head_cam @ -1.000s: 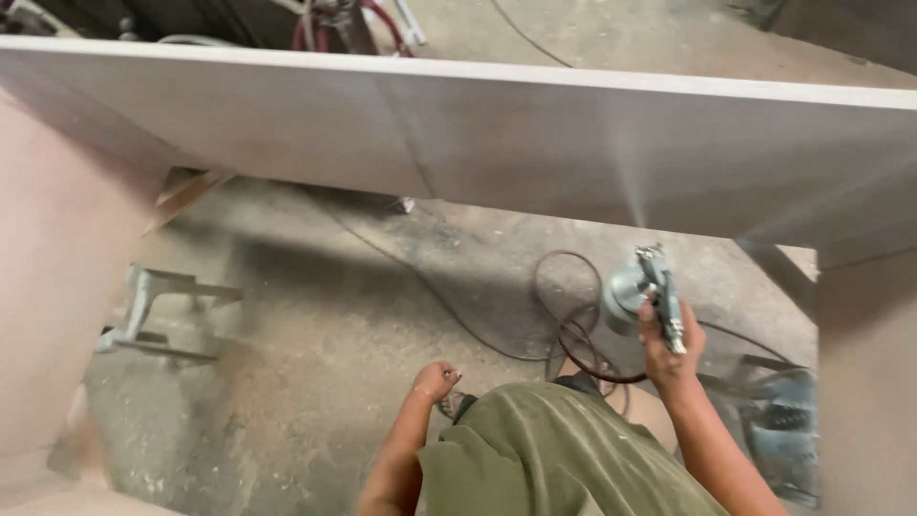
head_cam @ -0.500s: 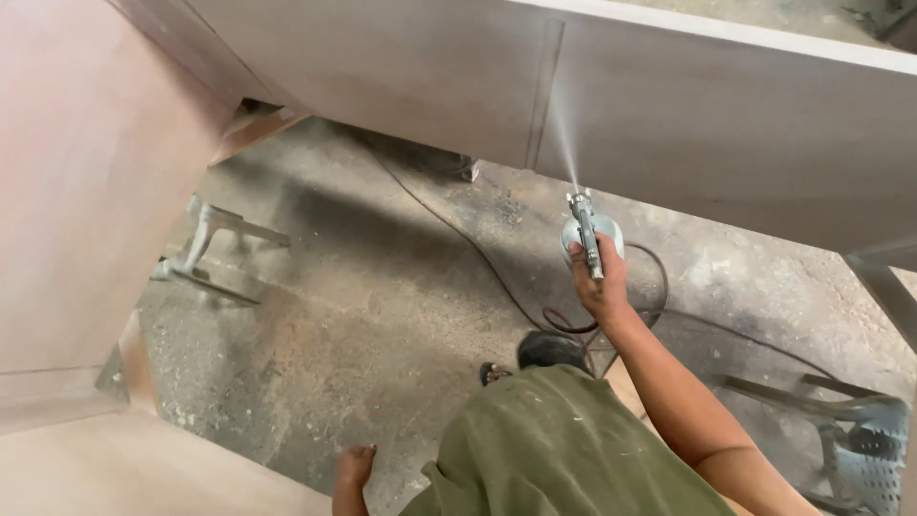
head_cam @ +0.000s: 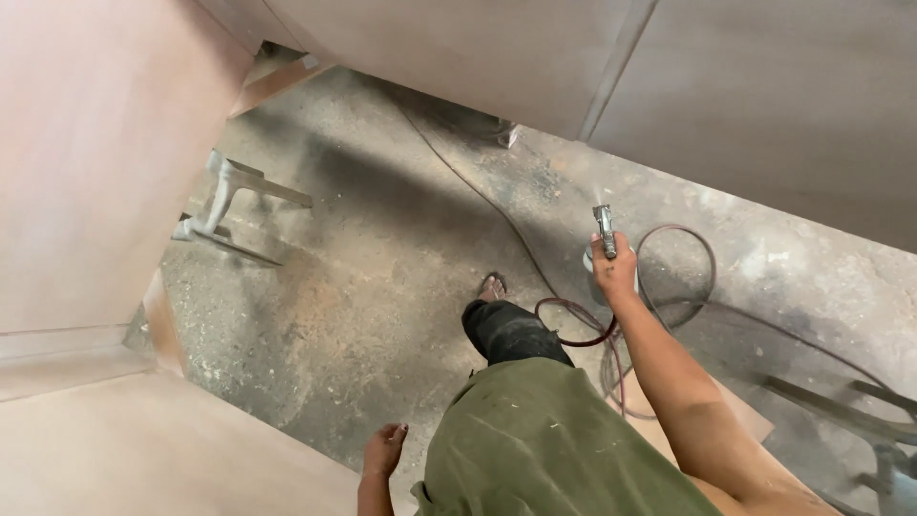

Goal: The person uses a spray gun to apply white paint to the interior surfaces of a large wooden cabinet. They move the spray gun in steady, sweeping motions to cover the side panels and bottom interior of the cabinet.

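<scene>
1. Your right hand (head_cam: 614,270) is closed around one spray gun (head_cam: 605,232), held out over the floor (head_cam: 382,258), nozzle toward the grey panel (head_cam: 764,96) ahead.
2. One reddish hose (head_cam: 669,287) loops on the floor just beside the gun.
3. Your left hand (head_cam: 384,449) hangs low at your side, holding nothing, fingers loosely curled.
4. Two more panels show: one pinkish at left (head_cam: 95,143), one lying lower left (head_cam: 143,449).
5. One metal stand (head_cam: 229,205) sits on the floor at left.
</scene>
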